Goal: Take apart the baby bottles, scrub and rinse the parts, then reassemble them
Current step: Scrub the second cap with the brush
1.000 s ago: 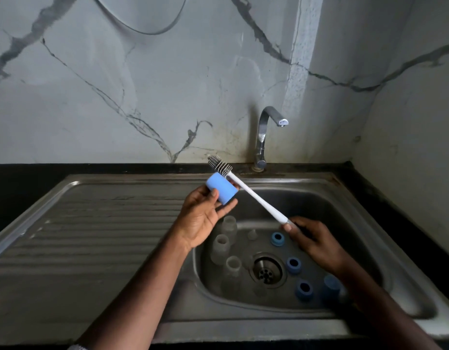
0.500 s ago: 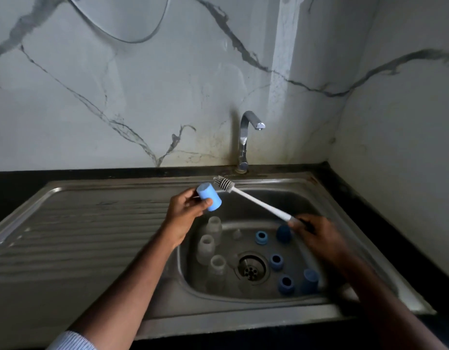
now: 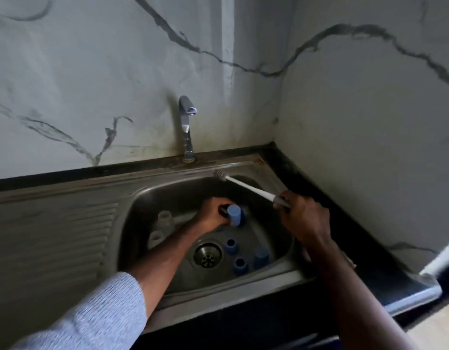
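Two clear bottle bodies (image 3: 162,227) stand at the left of the steel sink (image 3: 167,190) basin. The left hand (image 3: 213,214) reaches in low, fingers curled around a blue cap (image 3: 234,215), above three more blue parts (image 3: 239,256) lying beside the drain (image 3: 207,254). At the right, the right hand (image 3: 304,218) grips the white bottle brush (image 3: 248,186), bristles pointing toward the tap (image 3: 186,127).

Head camera looks down, close over the sink (image 3: 167,188).
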`<move>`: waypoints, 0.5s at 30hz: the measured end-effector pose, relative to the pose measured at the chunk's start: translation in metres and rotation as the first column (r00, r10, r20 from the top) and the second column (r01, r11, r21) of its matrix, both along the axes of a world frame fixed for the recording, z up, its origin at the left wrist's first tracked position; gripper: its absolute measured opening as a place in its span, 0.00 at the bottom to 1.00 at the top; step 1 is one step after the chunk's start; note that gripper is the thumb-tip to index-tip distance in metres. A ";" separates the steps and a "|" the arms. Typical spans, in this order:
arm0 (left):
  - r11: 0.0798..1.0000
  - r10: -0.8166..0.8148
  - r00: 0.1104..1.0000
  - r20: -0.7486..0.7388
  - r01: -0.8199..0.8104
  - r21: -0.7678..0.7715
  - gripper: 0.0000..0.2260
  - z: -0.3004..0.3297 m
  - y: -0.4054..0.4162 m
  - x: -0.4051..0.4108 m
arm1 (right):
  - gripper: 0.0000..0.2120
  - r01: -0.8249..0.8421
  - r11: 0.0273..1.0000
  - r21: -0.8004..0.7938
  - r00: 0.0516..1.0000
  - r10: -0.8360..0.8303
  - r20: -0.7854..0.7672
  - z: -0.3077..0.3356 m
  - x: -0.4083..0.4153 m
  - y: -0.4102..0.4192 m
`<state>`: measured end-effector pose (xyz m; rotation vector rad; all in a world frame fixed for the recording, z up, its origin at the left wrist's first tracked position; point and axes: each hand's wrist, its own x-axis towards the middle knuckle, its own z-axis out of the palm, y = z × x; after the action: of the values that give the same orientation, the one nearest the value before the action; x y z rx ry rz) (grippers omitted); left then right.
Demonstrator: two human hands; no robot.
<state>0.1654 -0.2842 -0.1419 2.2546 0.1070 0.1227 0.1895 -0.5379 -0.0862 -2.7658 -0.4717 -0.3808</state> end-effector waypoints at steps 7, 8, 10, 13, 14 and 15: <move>0.996 -0.079 0.996 -0.047 0.081 0.042 0.20 -0.036 -0.021 0.034 | 0.13 -0.021 1.000 -0.011 0.999 0.021 -0.032 -0.003 0.005 0.004; 0.994 -0.093 0.994 -0.061 0.096 0.056 0.19 -0.039 -0.023 0.038 | 0.13 -0.023 1.000 -0.011 0.999 0.022 -0.037 -0.003 0.007 0.004; 0.989 -0.116 0.988 -0.097 0.124 0.078 0.17 -0.047 -0.026 0.046 | 0.14 -0.018 1.000 -0.009 0.999 0.018 -0.050 -0.003 0.010 0.005; 0.979 -0.148 0.982 -0.118 0.163 0.126 0.19 -0.058 -0.027 0.055 | 0.15 -0.020 1.000 -0.020 0.999 0.019 -0.050 -0.003 0.011 0.008; 0.971 -0.150 0.982 -0.118 0.169 0.170 0.20 -0.060 -0.028 0.056 | 0.15 -0.026 0.999 -0.023 0.999 0.024 -0.049 -0.004 0.011 0.008; 0.960 -0.151 0.981 -0.119 0.174 0.219 0.20 -0.063 -0.029 0.058 | 0.15 -0.033 0.999 -0.026 0.998 0.032 -0.052 -0.004 0.012 0.009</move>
<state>0.2237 -0.3134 -0.2053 2.4892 -0.0423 -0.0714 0.2010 -0.5291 -0.0901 -2.7829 -0.5124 -0.2968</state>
